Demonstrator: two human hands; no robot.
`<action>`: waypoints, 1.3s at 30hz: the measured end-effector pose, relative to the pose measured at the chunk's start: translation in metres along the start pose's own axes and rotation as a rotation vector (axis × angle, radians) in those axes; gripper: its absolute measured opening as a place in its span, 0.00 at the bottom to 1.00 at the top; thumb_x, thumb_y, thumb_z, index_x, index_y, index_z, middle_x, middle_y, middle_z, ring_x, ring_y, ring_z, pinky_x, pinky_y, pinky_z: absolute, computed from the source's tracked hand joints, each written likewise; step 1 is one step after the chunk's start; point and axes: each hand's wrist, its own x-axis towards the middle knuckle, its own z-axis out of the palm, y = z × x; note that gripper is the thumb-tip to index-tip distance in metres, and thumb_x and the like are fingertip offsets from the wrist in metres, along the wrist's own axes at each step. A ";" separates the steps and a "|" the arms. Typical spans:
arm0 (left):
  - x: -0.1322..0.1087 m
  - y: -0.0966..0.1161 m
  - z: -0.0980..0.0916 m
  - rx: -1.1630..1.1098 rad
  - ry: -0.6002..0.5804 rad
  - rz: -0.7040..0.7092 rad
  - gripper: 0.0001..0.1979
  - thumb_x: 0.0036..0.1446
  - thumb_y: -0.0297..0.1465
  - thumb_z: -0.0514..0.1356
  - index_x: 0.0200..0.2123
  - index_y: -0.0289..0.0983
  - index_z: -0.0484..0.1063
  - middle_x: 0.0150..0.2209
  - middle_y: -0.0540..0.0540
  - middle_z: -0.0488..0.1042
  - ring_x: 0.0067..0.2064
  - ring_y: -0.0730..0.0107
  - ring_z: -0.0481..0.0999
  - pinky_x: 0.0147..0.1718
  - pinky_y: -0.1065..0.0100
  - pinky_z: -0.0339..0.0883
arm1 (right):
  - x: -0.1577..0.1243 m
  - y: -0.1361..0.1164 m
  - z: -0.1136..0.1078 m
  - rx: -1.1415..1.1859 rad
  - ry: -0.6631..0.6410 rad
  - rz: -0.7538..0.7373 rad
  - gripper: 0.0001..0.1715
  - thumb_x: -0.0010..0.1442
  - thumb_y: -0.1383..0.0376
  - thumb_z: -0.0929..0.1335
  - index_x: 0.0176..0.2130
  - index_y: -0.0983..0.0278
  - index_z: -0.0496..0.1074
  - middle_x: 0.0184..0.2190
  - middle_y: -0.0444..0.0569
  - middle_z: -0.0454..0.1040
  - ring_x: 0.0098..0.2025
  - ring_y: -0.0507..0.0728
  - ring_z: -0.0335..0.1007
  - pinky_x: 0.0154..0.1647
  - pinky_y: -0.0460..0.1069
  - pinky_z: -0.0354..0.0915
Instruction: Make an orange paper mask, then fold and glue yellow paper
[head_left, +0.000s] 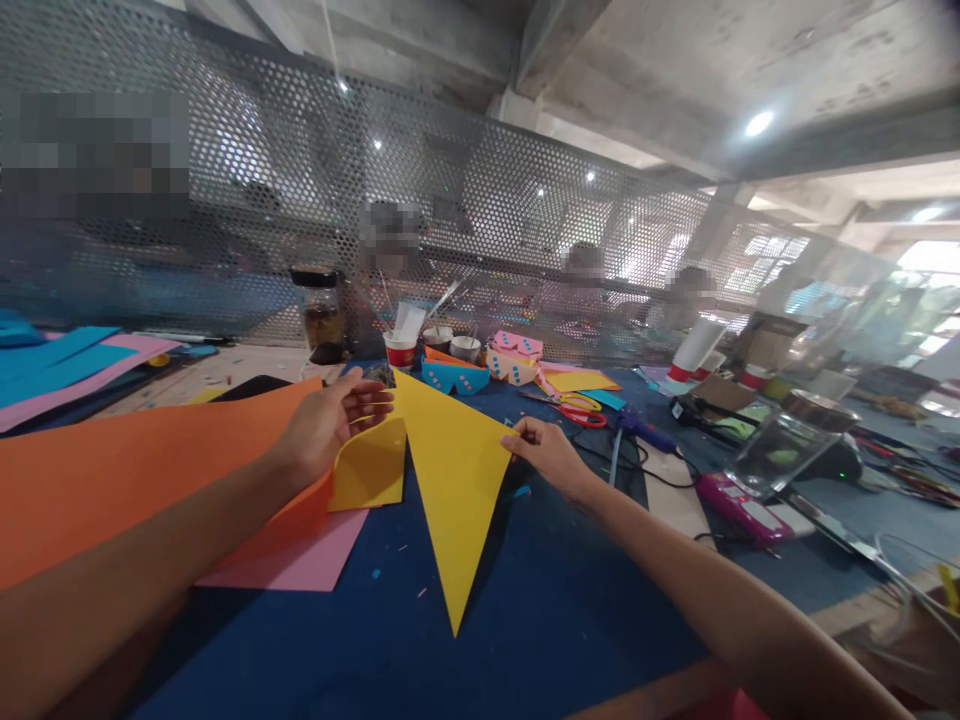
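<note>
A yellow triangular sheet [457, 450], one point hanging down toward me, is pinched at its right corner by my right hand [544, 450]. My left hand [330, 420] has its fingers stretched out, close to the triangle's upper left edge, and appears apart from it. Under that hand lies a second yellow piece [371, 468] with a rounded corner. A large orange sheet [150, 460] spreads beneath my left forearm, over a pink sheet [300, 555]. Blue cloth [555, 620] covers the tabletop, with small coloured scraps on it.
Red-handled scissors [583, 412] and a purple glue gun [645, 430] with a cord lie to the right. Behind are decorated paper masks [455, 377], paper cups [400, 350] and a dark-lidded jar [322, 315]. A perforated metal screen [465, 170] stands across the back, with people beyond it.
</note>
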 end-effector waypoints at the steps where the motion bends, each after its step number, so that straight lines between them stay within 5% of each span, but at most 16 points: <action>1: -0.001 0.000 0.003 0.005 -0.024 -0.010 0.21 0.52 0.47 0.71 0.36 0.34 0.77 0.35 0.42 0.82 0.36 0.65 0.80 0.40 0.64 0.75 | -0.001 0.000 0.001 0.001 -0.007 0.001 0.21 0.56 0.48 0.75 0.29 0.62 0.70 0.24 0.42 0.73 0.29 0.54 0.69 0.34 0.49 0.62; 6: -0.009 -0.006 0.010 0.067 -0.067 0.016 0.19 0.41 0.38 0.78 0.34 0.36 0.80 0.32 0.48 0.80 0.33 0.69 0.77 0.39 0.66 0.73 | -0.003 -0.002 0.004 0.004 -0.043 0.007 0.22 0.56 0.48 0.75 0.29 0.62 0.70 0.24 0.42 0.74 0.29 0.54 0.70 0.34 0.49 0.63; 20: -0.005 -0.009 0.005 0.024 -0.016 0.076 0.20 0.35 0.37 0.80 0.29 0.35 0.78 0.26 0.52 0.75 0.29 0.74 0.73 0.32 0.70 0.67 | -0.001 -0.001 0.005 -0.007 -0.074 -0.015 0.18 0.58 0.51 0.73 0.31 0.62 0.70 0.25 0.43 0.74 0.30 0.54 0.70 0.33 0.48 0.62; 39: -0.003 -0.006 0.004 0.005 0.018 0.090 0.14 0.37 0.35 0.75 0.27 0.35 0.77 0.25 0.51 0.75 0.29 0.74 0.71 0.30 0.72 0.66 | -0.002 0.000 0.006 0.015 -0.095 0.004 0.21 0.56 0.49 0.74 0.30 0.62 0.70 0.25 0.43 0.74 0.30 0.54 0.71 0.34 0.49 0.64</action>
